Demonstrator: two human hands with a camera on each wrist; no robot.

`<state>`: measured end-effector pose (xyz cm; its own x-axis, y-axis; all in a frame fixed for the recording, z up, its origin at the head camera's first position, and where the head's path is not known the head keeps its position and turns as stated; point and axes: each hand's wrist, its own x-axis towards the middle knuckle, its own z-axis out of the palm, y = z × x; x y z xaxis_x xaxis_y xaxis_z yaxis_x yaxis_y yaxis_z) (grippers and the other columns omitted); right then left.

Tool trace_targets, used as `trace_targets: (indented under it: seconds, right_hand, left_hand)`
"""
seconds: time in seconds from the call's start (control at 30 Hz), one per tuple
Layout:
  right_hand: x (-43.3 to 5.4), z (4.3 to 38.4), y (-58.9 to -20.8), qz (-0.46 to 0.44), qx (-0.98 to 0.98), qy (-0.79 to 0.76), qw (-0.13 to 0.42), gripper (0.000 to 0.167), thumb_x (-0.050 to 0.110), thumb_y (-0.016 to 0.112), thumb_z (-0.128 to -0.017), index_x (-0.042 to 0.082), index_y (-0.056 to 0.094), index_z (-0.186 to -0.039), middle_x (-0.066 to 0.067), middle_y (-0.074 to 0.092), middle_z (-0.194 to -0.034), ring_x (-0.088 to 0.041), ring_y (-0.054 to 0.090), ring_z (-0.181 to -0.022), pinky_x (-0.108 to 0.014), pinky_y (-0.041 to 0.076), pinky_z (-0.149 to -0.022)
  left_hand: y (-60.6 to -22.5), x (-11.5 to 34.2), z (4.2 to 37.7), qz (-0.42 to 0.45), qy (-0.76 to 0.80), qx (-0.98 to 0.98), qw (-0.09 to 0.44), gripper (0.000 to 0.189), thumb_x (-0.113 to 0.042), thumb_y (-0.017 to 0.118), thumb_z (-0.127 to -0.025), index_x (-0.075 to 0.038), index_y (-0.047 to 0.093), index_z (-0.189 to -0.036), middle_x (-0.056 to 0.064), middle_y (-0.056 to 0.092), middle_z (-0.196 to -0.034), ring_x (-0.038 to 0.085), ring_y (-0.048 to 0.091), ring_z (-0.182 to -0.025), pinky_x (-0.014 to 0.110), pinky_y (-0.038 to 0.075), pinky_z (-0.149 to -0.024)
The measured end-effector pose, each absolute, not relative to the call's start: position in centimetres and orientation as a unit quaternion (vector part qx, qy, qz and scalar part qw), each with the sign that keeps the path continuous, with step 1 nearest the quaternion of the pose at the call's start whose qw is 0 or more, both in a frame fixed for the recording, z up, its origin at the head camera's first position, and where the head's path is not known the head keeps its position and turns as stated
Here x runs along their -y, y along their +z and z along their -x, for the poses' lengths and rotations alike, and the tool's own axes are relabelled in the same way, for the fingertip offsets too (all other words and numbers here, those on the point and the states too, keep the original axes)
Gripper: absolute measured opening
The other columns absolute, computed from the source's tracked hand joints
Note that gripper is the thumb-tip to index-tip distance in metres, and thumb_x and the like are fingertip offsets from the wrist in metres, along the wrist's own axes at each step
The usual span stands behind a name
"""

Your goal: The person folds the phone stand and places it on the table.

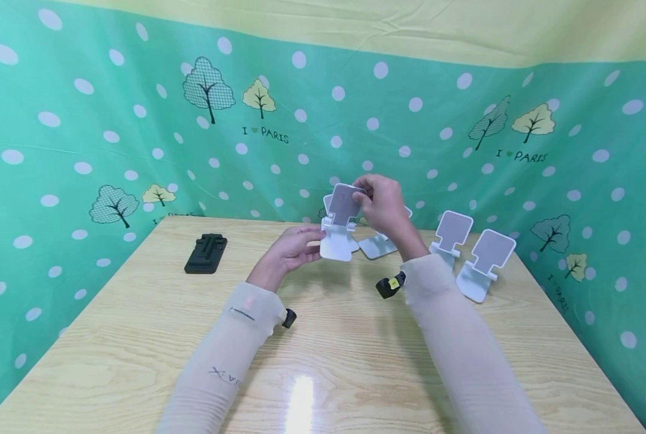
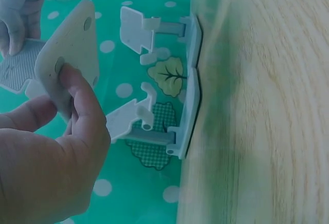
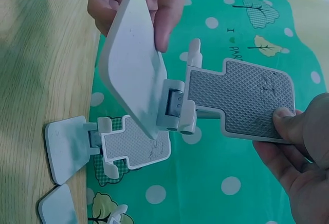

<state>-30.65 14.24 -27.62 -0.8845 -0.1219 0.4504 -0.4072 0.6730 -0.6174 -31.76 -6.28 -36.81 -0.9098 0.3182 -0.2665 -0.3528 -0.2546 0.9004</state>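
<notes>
A white phone stand [image 1: 336, 244] with a grey textured pad is held up above the table between both hands. My left hand [image 1: 297, 246] grips its flat base by the edge, with thumb and fingers on opposite faces in the left wrist view. My right hand [image 1: 383, 202] pinches the outer edge of the padded plate [image 3: 257, 98], thumb on the pad. The plate is unfolded from the base at the hinge [image 3: 175, 103]. Round feet show under the base [image 2: 85, 44]. Behind it, two similar stands [image 2: 139, 29] are partly hidden in the head view.
Two more white phone stands [image 1: 477, 277] stand unfolded at the right of the wooden table [image 1: 323, 337]. A black folded stand [image 1: 205, 254] lies at the left. A green polka-dot curtain [image 1: 323, 120] hangs along the table's back and sides.
</notes>
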Motion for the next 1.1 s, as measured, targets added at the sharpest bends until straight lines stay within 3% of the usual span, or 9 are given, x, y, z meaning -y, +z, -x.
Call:
trace_targets:
  seconds: [0.37, 0.73, 1.1]
  right_hand:
    - [-13.73, 30.61, -27.98, -0.172, 0.89, 0.35, 0.236, 0.013, 0.0, 0.067, -0.097, 0.001, 0.069, -0.11, -0.013, 0.07, -0.104, -0.024, 0.067, -0.093, -0.032, 0.061, -0.078]
    - [-13.6, 30.61, -27.91, -0.202, 0.895, 0.308, 0.25, 0.011, -0.001, 0.067, -0.097, 0.0, 0.066, -0.107, -0.015, 0.069, -0.104, -0.028, 0.067, -0.095, -0.035, 0.06, -0.081]
    - [-13.52, 30.18, -28.39, -0.224, 0.895, 0.28, 0.265, 0.01, -0.003, 0.067, -0.095, -0.001, 0.066, -0.105, -0.015, 0.069, -0.102, -0.029, 0.068, -0.095, -0.034, 0.061, -0.081]
  left_hand:
    - [-36.7, 6.14, 31.57, 0.018, 0.801, -0.557, 0.217, 0.033, -0.003, 0.059, -0.102, 0.003, 0.056, -0.134, 0.012, 0.06, -0.121, 0.033, 0.059, -0.115, 0.035, 0.056, -0.094]
    - [-36.54, 6.06, 31.45, 0.021, 0.807, -0.55, 0.214, 0.026, -0.001, 0.059, -0.102, 0.003, 0.059, -0.128, 0.012, 0.061, -0.119, 0.03, 0.061, -0.108, 0.032, 0.059, -0.085]
    - [-36.72, 6.24, 31.54, 0.023, 0.793, -0.571, 0.21, 0.039, -0.003, 0.06, -0.102, 0.005, 0.054, -0.14, 0.015, 0.063, -0.123, 0.031, 0.063, -0.11, 0.031, 0.06, -0.081]
